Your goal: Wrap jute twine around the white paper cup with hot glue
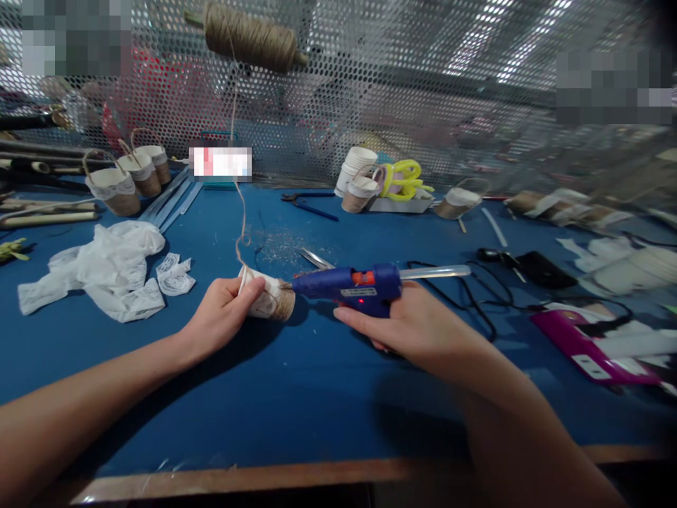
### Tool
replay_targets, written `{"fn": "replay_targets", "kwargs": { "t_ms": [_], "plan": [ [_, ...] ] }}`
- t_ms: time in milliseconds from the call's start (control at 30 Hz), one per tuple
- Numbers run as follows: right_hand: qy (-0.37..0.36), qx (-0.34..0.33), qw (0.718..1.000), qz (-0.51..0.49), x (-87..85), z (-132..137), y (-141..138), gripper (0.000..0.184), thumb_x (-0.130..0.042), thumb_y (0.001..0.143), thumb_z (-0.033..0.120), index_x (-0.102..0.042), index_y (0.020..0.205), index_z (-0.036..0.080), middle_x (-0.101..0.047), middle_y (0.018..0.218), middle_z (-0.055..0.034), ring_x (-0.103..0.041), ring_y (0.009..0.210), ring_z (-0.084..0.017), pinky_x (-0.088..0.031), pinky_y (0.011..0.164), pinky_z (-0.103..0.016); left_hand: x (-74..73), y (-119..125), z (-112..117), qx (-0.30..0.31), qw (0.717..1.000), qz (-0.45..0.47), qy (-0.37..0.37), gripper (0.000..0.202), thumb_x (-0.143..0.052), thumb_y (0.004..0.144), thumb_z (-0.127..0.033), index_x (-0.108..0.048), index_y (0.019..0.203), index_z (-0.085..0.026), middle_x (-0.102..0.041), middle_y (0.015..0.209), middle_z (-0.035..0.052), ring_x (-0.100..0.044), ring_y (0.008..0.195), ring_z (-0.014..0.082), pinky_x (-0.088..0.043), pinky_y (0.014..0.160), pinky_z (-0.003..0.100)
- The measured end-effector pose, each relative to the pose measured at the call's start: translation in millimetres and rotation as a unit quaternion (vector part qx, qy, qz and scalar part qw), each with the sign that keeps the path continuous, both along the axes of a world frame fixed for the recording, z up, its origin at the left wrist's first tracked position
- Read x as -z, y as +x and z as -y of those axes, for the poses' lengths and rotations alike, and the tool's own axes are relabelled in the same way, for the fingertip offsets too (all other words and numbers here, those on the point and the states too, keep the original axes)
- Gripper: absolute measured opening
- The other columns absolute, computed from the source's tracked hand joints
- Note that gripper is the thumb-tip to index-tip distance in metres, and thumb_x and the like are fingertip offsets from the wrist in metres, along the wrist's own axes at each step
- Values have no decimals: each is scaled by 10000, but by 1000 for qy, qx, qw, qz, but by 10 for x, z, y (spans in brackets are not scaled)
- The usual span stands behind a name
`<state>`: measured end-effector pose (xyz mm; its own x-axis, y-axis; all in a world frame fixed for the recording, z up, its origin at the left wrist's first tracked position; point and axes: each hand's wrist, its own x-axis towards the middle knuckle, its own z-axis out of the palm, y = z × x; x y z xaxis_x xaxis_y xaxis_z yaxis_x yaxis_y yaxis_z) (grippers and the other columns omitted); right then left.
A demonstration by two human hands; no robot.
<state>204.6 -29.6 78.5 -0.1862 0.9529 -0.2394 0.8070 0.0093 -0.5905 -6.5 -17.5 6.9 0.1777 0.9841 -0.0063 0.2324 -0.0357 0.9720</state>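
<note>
My left hand (231, 302) is closed around a white paper cup (259, 305) lying on its side, its base end wrapped in brown twine (284, 302). From the cup a strand of twine (242, 219) runs up to a spool (249, 37) at the top of the view. In my right hand (405, 321) is a blue glue gun (346, 283), gripped by its handle, with a small red light lit. A clear glue stick (438, 272) pokes out of its back. The nozzle points left, right at the twine-wrapped end; whether it touches, I cannot tell.
Scissors (316, 259) lie behind the glue gun, and pliers (312, 204) farther back. White lace (113, 264) is heaped at left. Finished twine-and-lace cups (113, 189) stand at back left. Stacked cups (355, 169), black cables (479, 286) and a magenta object (587, 346) are toward the right.
</note>
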Motion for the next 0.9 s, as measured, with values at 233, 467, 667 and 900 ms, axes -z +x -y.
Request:
{"fn": "replay_targets", "kwargs": {
  "t_ms": [233,467,667,900],
  "plan": [
    [1,-4,1000,-10,13,1,-12,261,-548,700,384,-477,535,194,-453,379,52,-410,340,-82,-317,355,-220,29,-12,-11,6,1000,10,-14,400,-435,800,-419,-663,744,-95,-620,649,27,-491,571,123,-377,546,210],
    [20,-16,1000,-11,-12,27,-18,220,-560,688,329,-469,534,201,-421,373,59,-385,350,-90,-298,363,-240,11,6,-9,-4,999,17,-37,402,-445,792,-430,-647,686,-99,-598,618,20,-468,555,114,-359,535,204],
    [25,-44,999,-13,-13,41,-13,132,-548,709,323,-556,664,199,-408,363,73,-360,339,-95,-301,374,-250,20,7,-16,-10,999,28,-45,392,-453,788,-425,-661,708,-102,-630,650,34,-501,582,128,-377,563,213],
    [26,-49,998,5,-21,60,-19,173,-536,730,348,-600,782,195,-407,363,79,-374,339,-111,-328,401,-262,13,13,-22,-15,998,35,-47,393,-466,777,-432,-664,710,-100,-637,652,39,-499,562,128,-383,554,223]
  ]
}}
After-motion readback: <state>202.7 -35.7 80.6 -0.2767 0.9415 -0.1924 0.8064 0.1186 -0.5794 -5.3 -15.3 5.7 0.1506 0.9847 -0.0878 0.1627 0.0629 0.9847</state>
